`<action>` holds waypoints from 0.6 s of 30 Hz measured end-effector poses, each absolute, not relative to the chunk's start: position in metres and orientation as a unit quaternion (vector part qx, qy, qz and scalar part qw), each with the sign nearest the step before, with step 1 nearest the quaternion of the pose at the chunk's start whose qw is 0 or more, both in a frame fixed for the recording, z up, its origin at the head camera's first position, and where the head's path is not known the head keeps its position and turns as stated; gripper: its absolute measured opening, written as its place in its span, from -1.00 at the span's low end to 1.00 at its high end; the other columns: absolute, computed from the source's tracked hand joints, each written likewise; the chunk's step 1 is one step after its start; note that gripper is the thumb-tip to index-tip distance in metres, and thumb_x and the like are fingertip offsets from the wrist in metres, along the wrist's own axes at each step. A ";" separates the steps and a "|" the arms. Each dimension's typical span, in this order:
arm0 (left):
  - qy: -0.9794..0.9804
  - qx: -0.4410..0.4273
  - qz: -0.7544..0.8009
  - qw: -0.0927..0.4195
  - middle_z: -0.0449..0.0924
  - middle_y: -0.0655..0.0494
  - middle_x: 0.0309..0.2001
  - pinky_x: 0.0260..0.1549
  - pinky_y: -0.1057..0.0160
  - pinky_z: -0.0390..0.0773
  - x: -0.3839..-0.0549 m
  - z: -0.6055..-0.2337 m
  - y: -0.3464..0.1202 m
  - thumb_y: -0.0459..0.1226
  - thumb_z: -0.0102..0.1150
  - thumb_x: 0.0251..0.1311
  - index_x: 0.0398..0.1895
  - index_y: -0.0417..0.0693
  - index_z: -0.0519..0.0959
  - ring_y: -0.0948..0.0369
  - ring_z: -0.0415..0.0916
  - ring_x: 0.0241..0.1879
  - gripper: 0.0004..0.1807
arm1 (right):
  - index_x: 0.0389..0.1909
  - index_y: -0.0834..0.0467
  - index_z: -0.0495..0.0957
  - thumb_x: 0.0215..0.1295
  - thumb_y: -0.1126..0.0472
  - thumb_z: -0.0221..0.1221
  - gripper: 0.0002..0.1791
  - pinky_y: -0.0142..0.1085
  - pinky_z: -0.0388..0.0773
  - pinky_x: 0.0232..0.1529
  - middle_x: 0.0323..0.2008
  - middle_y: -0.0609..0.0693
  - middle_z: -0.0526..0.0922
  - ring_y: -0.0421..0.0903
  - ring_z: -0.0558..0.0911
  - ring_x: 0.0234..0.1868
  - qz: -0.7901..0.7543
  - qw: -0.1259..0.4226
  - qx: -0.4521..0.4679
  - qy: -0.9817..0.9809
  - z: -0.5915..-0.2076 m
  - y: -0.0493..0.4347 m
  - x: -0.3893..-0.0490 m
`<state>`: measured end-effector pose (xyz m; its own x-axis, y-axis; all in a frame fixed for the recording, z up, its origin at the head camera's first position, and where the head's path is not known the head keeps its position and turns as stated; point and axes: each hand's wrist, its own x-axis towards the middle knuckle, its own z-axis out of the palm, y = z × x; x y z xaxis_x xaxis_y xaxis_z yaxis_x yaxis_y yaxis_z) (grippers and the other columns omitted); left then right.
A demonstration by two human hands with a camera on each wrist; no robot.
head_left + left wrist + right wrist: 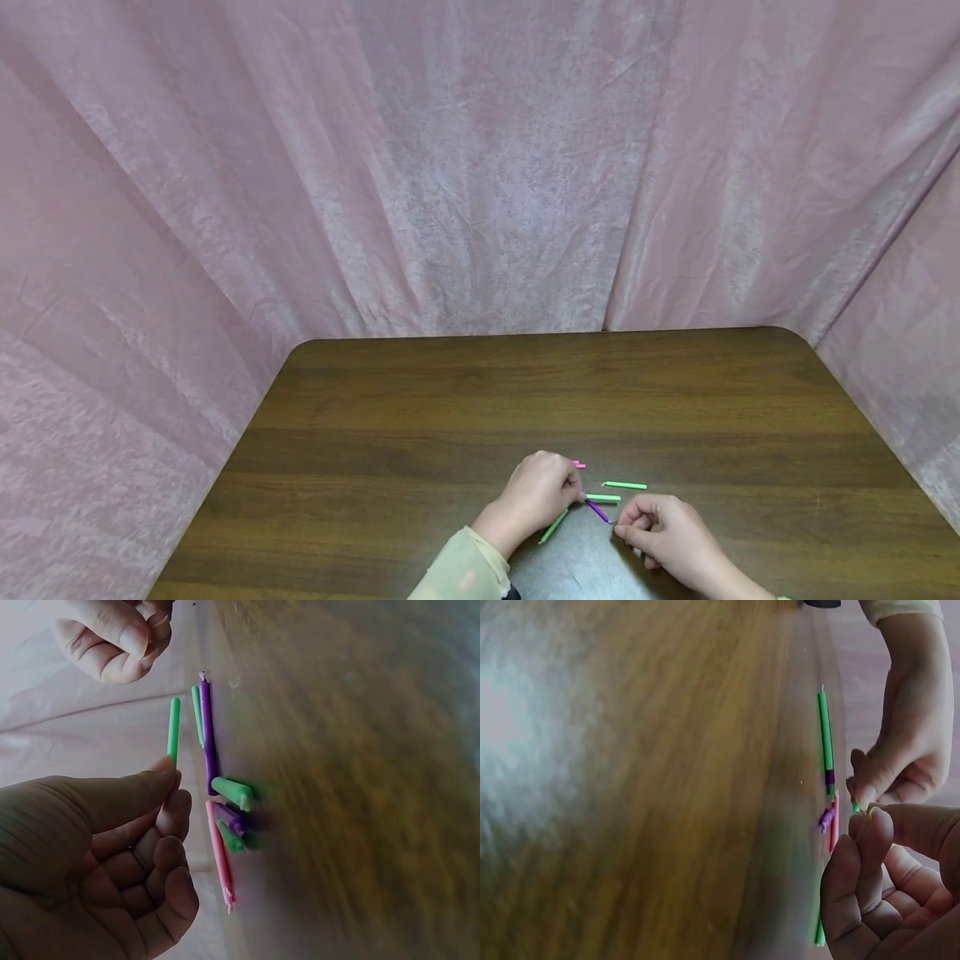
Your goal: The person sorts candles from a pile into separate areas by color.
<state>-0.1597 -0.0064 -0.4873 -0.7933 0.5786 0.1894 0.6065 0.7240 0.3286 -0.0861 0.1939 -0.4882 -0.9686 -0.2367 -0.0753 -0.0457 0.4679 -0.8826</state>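
Thin candles, some with short wicks showing, lie loosely on the table. My left hand pinches a green candle between thumb and forefinger, just above the others. A purple candle and a green candle lie by that hand. A pink candle is partly behind its fingers in the head view. Just to the right, my right hand has curled fingers, thumb and forefinger tips together; nothing shows between them. In the left wrist view it is apart from the held candle's end.
Another green candle lies farther back on the brown wooden table. Pink curtains hang behind the table and along its sides. A sleeve covers my left forearm.
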 end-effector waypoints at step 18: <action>-0.933 -0.293 -0.208 -0.011 0.50 0.49 -0.62 -0.54 0.47 0.36 -0.170 -0.488 0.010 -0.14 0.44 0.01 -0.67 0.21 0.64 0.50 0.37 -0.58 -0.81 | -0.48 0.20 0.56 0.18 0.30 0.29 -0.88 -0.36 0.48 -0.68 -0.61 -0.09 0.57 -0.33 0.46 -0.69 -0.549 0.121 -0.126 0.817 -0.495 0.183 -0.081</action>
